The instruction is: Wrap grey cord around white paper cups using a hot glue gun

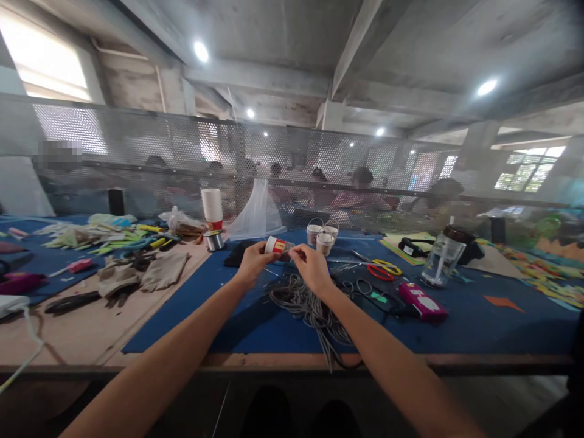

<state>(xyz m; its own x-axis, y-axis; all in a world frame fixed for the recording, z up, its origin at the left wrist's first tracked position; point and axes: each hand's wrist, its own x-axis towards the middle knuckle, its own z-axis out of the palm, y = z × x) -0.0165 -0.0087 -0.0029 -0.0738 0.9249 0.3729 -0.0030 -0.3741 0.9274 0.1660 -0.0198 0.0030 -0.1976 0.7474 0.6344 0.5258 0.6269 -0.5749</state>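
My left hand (252,260) is closed round a small spool with a white, red and yellow label (275,245), held just above the blue mat (191,310). My right hand (311,266) pinches at the spool's right end, fingers pressed together; what it grips there is too small to make out. Below both hands lies a tangled bundle of grey cord (310,307) that runs over the table's front edge.
Behind the hands stand small white cups (322,236), scissors with red and yellow handles (382,269), a pink device (422,301) and a clear bottle (440,258). To the left lie gloves (155,271), pliers and scraps. A mesh screen (182,152) separates other seated people.
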